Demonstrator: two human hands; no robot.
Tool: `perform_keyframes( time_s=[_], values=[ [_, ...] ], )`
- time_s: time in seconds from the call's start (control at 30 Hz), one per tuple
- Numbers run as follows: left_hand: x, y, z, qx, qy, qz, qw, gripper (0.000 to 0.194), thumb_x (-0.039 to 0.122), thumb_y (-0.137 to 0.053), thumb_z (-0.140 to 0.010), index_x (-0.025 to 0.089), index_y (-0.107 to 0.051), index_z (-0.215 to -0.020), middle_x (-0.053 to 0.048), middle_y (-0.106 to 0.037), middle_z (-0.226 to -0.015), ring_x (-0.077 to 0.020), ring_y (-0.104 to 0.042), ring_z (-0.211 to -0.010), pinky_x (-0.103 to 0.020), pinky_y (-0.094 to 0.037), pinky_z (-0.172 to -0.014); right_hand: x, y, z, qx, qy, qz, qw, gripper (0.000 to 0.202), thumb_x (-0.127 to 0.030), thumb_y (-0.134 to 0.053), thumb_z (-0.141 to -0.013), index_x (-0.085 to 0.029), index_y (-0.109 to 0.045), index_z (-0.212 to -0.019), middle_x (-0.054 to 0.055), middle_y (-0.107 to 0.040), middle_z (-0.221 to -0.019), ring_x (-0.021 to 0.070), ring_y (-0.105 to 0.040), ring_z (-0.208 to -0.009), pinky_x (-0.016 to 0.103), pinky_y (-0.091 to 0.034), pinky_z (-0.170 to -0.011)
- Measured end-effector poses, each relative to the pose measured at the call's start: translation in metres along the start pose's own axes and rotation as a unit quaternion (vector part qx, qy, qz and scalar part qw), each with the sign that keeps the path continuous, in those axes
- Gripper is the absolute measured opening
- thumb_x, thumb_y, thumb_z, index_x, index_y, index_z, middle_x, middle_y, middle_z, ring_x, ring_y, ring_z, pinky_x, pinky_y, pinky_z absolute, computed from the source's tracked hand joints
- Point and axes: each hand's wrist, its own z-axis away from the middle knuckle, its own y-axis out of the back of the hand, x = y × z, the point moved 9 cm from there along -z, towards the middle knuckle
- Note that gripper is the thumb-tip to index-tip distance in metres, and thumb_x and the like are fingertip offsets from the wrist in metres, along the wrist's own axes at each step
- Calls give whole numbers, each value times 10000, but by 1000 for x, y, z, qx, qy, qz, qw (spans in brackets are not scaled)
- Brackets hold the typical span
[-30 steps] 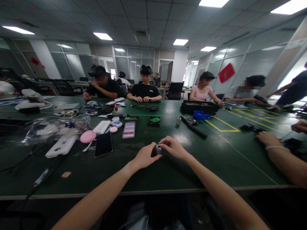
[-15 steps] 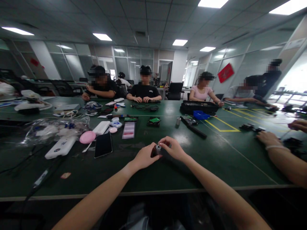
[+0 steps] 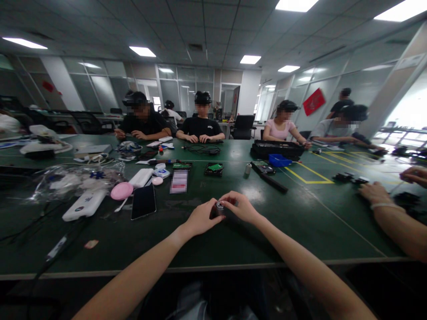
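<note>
Right hand (image 3: 243, 207) shifted over metal cylinder (image 3: 220, 212); white case (image 3: 87, 203) logo illegible.

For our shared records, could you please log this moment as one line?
left hand: gripping small metal cylinder | right hand: fingers at its top | cylinder: upright | black tablet: flat on table

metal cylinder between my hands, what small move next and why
Perhaps raise the right hand slightly to check the cylinder: its fingertips partly hide the top, while the left hand curls around the side and could likely steady it.
</note>
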Motion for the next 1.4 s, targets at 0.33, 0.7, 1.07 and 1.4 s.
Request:
perform_keyframes(
  time_s=[0.33,0.7,1.07,1.4],
  values=[
    [2,0,0,-1,-1,-3,1000,306,445,-608,-784,213,-521,-963,-21,-620,-849,-204,-592,-764,-270,-417,-634,-1,-7,1,-23,7,-16,1000,247,-368,-534,-884,-202,-682,-990,34,-654,-883,124,-556,-718,244,-426,-649],
    [4,2,0,7,-6,-10,1000,279,424,-606,-786,215,-514,-946,-24,-620,-858,-212,-597,-777,-267,-409,-627,0,-4,1,-10,-9,8,1000,263,-406,-553,-866,-219,-717,-953,32,-633,-793,128,-535,-681,248,-417,-620],
    [4,3,0,2,5,-12,1000,304,427,-611,-777,217,-522,-979,-20,-624,-877,-201,-588,-776,-268,-413,-645,52,12,-3,16,-118,65,991,268,-410,-589,-815,-228,-736,-946,7,-626,-672,121,-511,-595,226,-362,-538],
    [3,1,0,1,6,-12,1000,317,425,-615,-769,215,-517,-986,-30,-632,-916,-218,-601,-817,-274,-417,-652,75,-5,4,-77,-174,130,973,211,-396,-650,-755,-278,-747,-900,2,-665,-726,125,-579,-629,214,-382,-538]
  ],
)
